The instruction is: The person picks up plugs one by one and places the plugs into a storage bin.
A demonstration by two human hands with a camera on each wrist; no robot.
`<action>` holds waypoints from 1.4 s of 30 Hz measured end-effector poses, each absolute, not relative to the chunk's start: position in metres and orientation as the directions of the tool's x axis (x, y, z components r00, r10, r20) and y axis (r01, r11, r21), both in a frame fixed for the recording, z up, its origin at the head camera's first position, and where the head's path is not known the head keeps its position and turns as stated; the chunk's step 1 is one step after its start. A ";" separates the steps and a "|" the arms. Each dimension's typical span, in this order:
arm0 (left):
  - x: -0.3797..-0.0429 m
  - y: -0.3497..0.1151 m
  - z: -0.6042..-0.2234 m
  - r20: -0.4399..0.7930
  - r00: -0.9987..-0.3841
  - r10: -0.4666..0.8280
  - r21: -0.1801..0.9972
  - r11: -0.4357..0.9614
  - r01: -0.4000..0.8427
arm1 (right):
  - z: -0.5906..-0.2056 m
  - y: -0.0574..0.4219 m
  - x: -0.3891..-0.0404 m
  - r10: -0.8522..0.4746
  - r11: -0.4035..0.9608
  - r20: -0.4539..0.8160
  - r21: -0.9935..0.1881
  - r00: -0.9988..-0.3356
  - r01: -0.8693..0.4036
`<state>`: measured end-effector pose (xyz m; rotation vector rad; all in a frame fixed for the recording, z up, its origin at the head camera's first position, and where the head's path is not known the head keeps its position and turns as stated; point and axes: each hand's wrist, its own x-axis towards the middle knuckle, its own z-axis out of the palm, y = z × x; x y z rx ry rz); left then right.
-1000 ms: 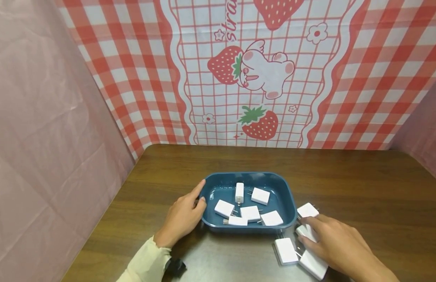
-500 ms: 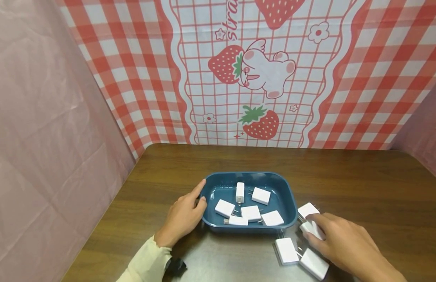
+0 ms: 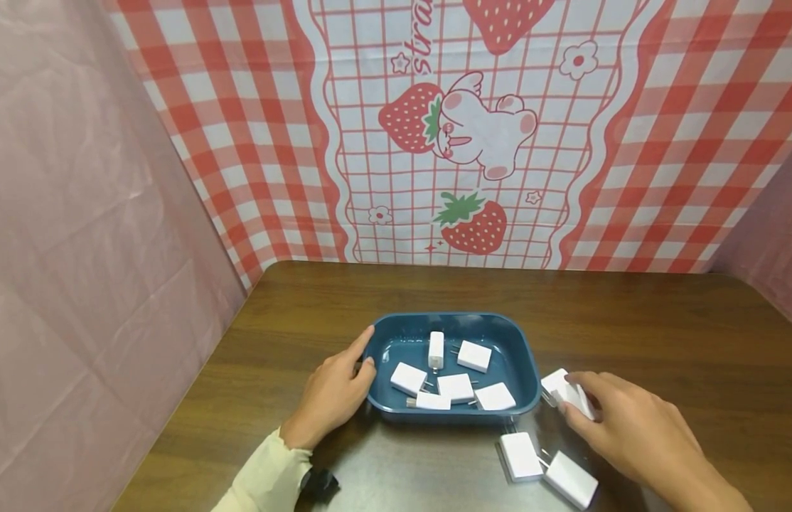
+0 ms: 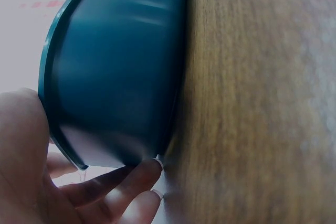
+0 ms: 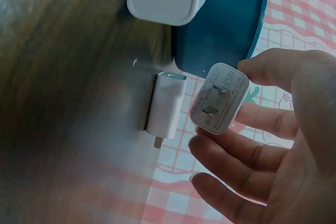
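On the wooden table stands a blue rectangular tray (image 3: 530, 363) with several white plug chargers inside, one of them a charger (image 3: 456, 388) near its middle. My left hand (image 3: 335, 387) rests against the tray's left end, index finger and thumb at the rim; the left wrist view shows its other fingers beside the outer wall. To the right of the tray, my right hand (image 3: 633, 423) pinches a white charger (image 5: 219, 98) between thumb and fingers, its prongs facing the wrist camera. Just behind it lies another charger (image 5: 167, 105), partly hidden in the head view.
Two more chargers lie in front of the tray's right corner: one charger (image 3: 520, 456) close to it, the other charger (image 3: 571, 480) farther right. A small black object (image 3: 319, 485) sits by the left sleeve. A checked strawberry cloth (image 3: 473, 142) hangs behind the table (image 3: 658, 320).
My right hand has drawn the pinched charger slightly to the right and up, away from the two chargers in front. The left hand and the tray have stayed put.
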<state>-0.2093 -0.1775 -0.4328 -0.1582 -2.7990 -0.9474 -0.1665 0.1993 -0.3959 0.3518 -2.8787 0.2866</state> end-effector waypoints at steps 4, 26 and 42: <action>-0.210 -0.177 -0.433 0.203 -0.978 0.043 0.594 0.789 0.158 | -0.394 0.201 -0.169 -0.216 0.945 0.307 -0.172 -0.927 -0.278; -0.210 -0.178 -0.433 0.198 -0.979 0.045 0.592 0.791 0.156 | -0.374 0.181 -0.196 -0.247 0.918 0.395 -0.198 -0.885 -0.345; -0.210 -0.178 -0.433 0.203 -0.978 0.048 0.595 0.787 0.162 | -0.372 0.143 -0.216 -0.304 0.905 0.350 -0.185 -0.886 -0.384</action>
